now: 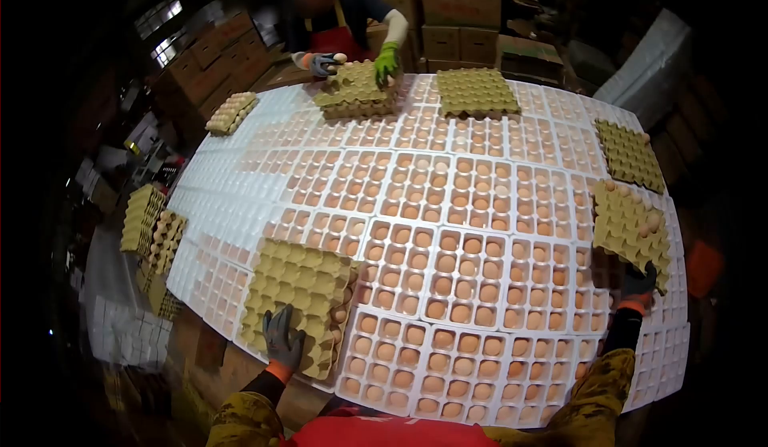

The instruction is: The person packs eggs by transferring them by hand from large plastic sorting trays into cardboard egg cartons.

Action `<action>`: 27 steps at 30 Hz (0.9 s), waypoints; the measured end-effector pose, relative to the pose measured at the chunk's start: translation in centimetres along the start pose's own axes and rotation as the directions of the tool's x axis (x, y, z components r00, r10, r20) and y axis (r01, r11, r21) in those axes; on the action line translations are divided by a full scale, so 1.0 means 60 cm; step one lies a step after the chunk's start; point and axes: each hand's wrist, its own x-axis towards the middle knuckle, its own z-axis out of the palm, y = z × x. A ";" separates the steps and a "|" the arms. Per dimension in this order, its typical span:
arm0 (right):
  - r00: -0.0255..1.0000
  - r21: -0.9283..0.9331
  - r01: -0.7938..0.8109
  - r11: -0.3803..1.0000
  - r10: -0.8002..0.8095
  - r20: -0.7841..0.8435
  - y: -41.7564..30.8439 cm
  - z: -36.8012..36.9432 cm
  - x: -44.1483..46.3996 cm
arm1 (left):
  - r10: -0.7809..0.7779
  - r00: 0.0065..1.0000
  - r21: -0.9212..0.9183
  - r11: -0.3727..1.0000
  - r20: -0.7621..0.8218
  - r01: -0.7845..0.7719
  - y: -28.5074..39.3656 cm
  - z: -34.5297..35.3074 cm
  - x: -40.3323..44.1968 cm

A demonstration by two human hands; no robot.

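My left hand (282, 341), in a grey glove with an orange cuff, lies with spread fingers on a pulp egg tray (292, 275). That tray's cups look bare on top, and eggs show along its right side. At the right, my gloved right hand (638, 281) grips the near edge of another pulp egg tray (624, 221). A few eggs (650, 224) sit on this tray, which looks tilted; my fingers are partly hidden by its edge. Beneath both lie white plastic egg trays (432, 331), many filled with brown eggs (462, 313).
Across the table, a person (344, 27) in gloves handles a stack of pulp trays (358, 95) with eggs. More pulp trays stand at the far edge (478, 92), right edge (630, 155) and left edge (144, 219). Cardboard boxes (460, 11) are piled behind.
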 end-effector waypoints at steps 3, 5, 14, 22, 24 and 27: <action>0.970 0.414 -0.108 0.904 0.187 -0.153 -0.002 0.115 -0.016 | -0.002 1.000 0.003 1.000 -0.004 0.002 -0.005 0.004 0.000; 0.975 0.496 -0.141 0.857 0.207 -0.080 0.023 0.198 -0.035 | -0.031 0.999 0.021 0.999 0.032 0.031 0.006 -0.006 0.008; 0.851 0.715 -0.498 0.491 0.437 0.292 0.247 0.814 -0.165 | -0.073 0.997 0.023 0.997 0.032 0.073 0.000 -0.017 0.011; 0.933 -0.065 -0.062 0.996 0.081 0.350 0.510 1.108 -0.249 | 0.057 0.985 -0.327 0.945 0.162 0.000 -0.087 0.020 -0.016; 0.909 -0.330 -0.029 0.944 0.162 0.385 0.471 1.143 -0.273 | 0.132 0.991 -0.494 0.864 0.033 -0.099 -0.149 -0.002 -0.025; 0.913 -0.751 0.242 0.614 0.119 0.391 0.297 1.149 -0.361 | -0.036 0.999 -0.486 0.873 -0.001 0.031 -0.259 -0.088 -0.043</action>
